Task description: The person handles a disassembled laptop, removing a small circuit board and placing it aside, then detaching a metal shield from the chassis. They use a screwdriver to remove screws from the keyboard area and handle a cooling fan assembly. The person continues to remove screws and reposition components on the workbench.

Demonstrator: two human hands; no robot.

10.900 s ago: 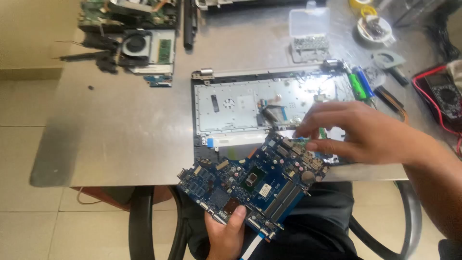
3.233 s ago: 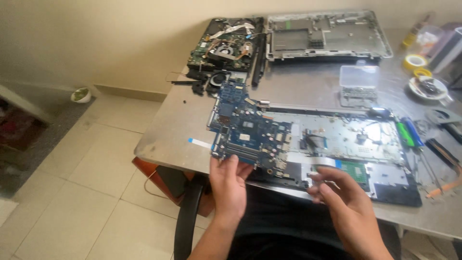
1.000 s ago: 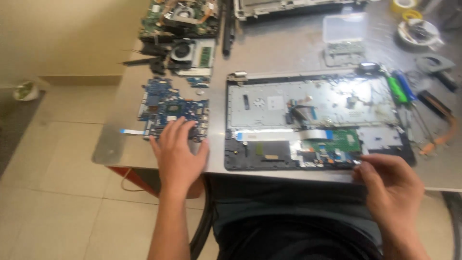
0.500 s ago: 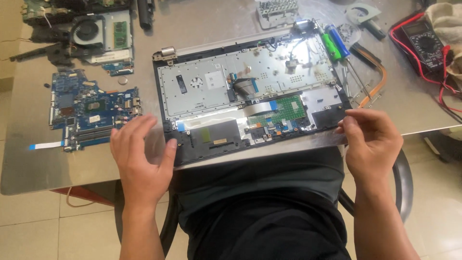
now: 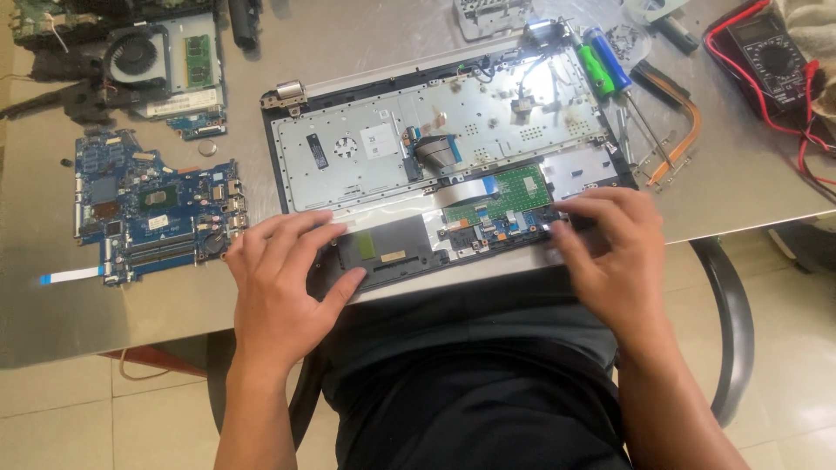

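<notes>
Laptop base [image 5: 435, 130], opened up with its metal keyboard plate showing, lies across the middle of the grey counter [image 5: 131, 339], its front edge at the near rim just above the person's lap. Going from the left: a blue motherboard [image 5: 152, 209] lies flat on the counter, well apart from the base, with a cooling fan assembly [image 5: 161, 57] behind it. The left hand [image 5: 279, 287] rests palm down on the front left corner of the base, fingers spread over the dark plastic beside the black touchpad area [image 5: 387, 248]; its grip is loose and closes on nothing. A green circuit board [image 5: 505, 191] sits in the base between the two hands. The right hand [image 5: 614, 252] lies on the front right corner, fingertips pressing the edge, fingers curled and slightly blurred. Further right, screwdrivers [image 5: 601, 65] with green and blue handles, a copper heat pipe [image 5: 679, 122] and a multimeter [image 5: 771, 57] with red leads lie on the counter.
</notes>
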